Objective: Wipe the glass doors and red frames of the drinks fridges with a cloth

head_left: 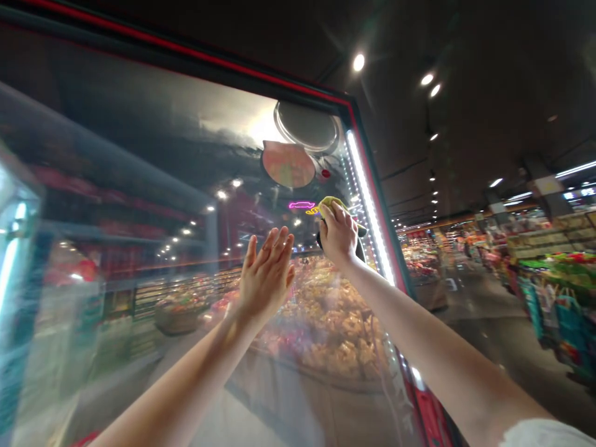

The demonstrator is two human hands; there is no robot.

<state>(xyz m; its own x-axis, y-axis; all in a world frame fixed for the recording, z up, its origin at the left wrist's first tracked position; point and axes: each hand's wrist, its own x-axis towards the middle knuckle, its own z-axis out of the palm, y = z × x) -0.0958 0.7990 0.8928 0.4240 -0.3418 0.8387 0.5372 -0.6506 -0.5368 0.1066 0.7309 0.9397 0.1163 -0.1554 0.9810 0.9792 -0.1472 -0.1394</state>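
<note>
A large glass pane [186,155] in a dark frame with red edging slants across the view. Against it, near the middle, my left hand [267,273] lies flat with its fingers stretched out, holding nothing. Up and to the right, close to the lit edge of the pane, my right hand [339,234] presses a yellow-green cloth [331,202] to the glass, with the cloth showing above and beside the fingers. Behind the pane is a heap of tan, blurred items [339,316]; I cannot make out their kind.
A bright light strip [370,205] runs down the pane's right side, beside the frame [379,186]. Shelves with colourful goods [559,310] stand at the right, across a floor [470,335]. Ceiling lamps [358,62] and their reflections show above and in the glass.
</note>
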